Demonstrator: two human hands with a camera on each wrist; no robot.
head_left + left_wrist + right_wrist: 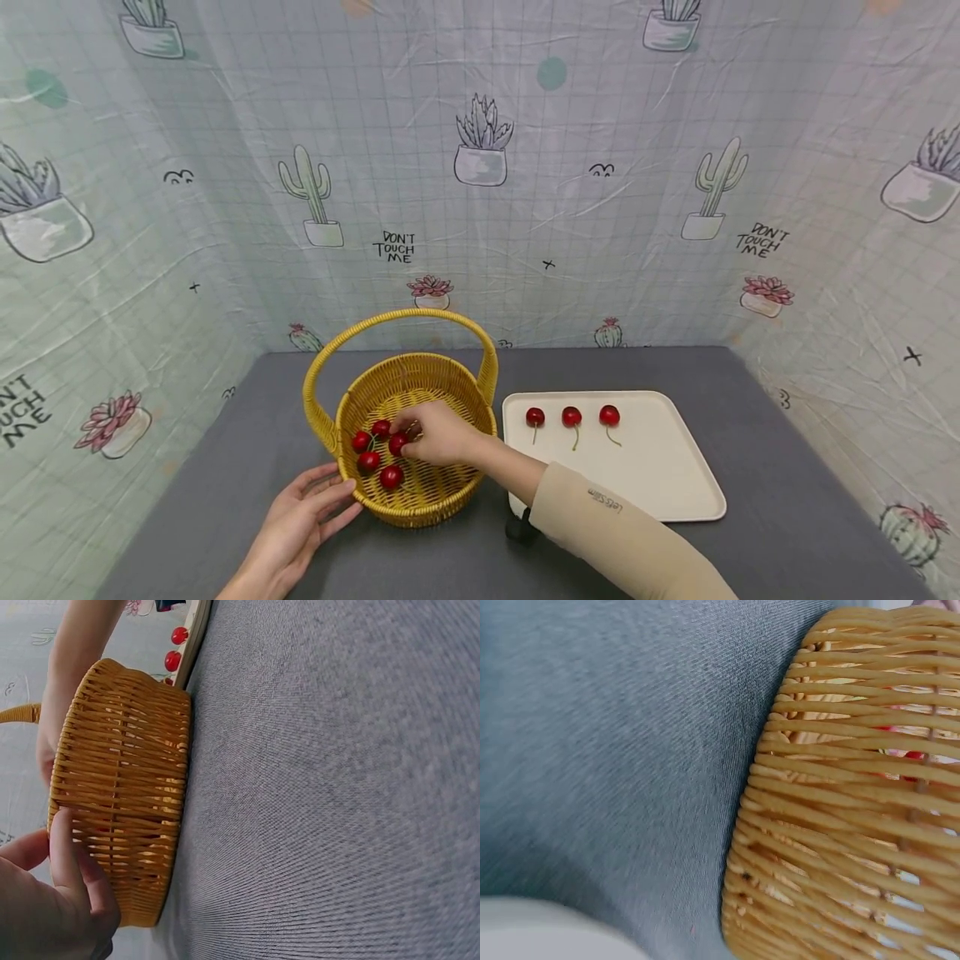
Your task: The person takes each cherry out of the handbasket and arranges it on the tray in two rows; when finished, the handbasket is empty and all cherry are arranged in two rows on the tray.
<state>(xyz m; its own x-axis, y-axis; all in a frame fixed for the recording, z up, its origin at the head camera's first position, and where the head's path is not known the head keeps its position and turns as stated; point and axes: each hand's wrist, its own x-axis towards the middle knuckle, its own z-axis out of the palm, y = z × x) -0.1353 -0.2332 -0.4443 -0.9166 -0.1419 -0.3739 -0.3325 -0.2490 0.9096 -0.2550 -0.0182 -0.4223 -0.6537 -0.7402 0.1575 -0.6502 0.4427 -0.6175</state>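
Inside a yellow woven basket (408, 518) with a tall arched handle, my right hand (442, 435) pinches a red cherry (398, 443) between thumb and fingertips. Several other cherries lie at the basket's left side, among them one near the front (391, 477). My left hand (300, 517) holds the basket's left front rim. The left wrist view shows the fingers of that left hand (67, 900) against the woven wall (124, 772). In the right wrist view the basket's side (855, 795) hides the right hand, and red shows through its gaps.
A cream tray (637, 483) lies right of the basket, under the right forearm's sleeve. Three stemmed cherries, one in the middle (572, 416), form a row along its back. Grey cloth (780, 533) covers the table, and a printed curtain (555, 308) hangs behind.
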